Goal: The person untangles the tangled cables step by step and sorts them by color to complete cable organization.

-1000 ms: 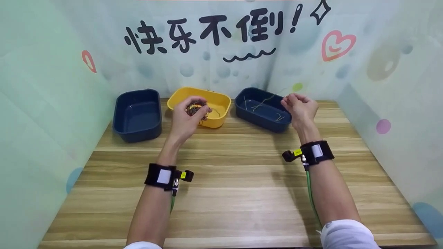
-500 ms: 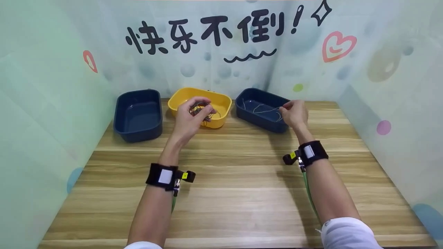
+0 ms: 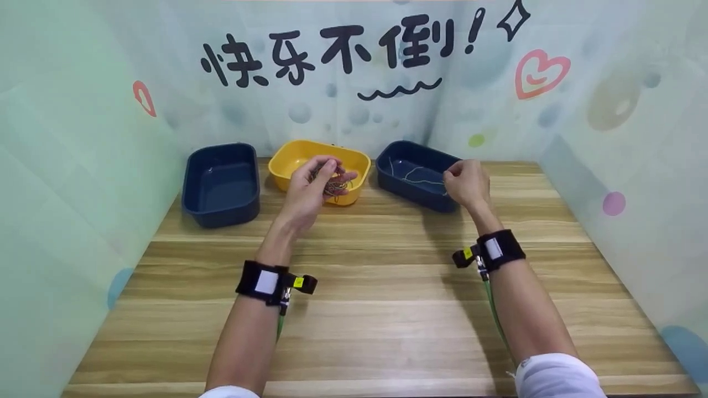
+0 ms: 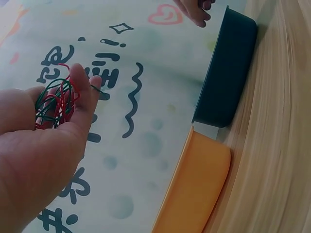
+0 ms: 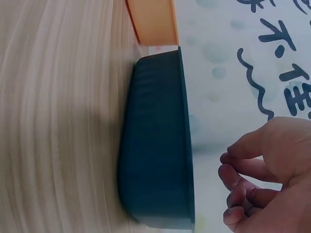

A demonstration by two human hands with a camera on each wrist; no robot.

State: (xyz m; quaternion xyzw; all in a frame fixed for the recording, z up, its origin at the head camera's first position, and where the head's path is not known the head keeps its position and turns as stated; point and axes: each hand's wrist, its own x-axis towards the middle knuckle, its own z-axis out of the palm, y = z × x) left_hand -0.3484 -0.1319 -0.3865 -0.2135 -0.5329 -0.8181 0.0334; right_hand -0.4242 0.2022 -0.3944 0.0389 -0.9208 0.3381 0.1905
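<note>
Before the yellow bin (image 3: 349, 195) in the head view, a tangled bundle of red and green wires (image 4: 59, 104) is held between the thumb and fingers of the left hand (image 3: 305, 198). To the right, a few loose strands (image 3: 425, 181) are contained in a dark blue bin (image 3: 412, 192); by its right end the right hand (image 3: 469, 183) is held, fingers curled, thumb and forefinger tips together, no wire visible between them. Only a small share seems to have been separated; most wires appear left in the bundle.

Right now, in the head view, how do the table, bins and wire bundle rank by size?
1. Table
2. Left blue bin, yellow bin, right blue bin: too alike to rank
3. Wire bundle, partly hidden
</note>
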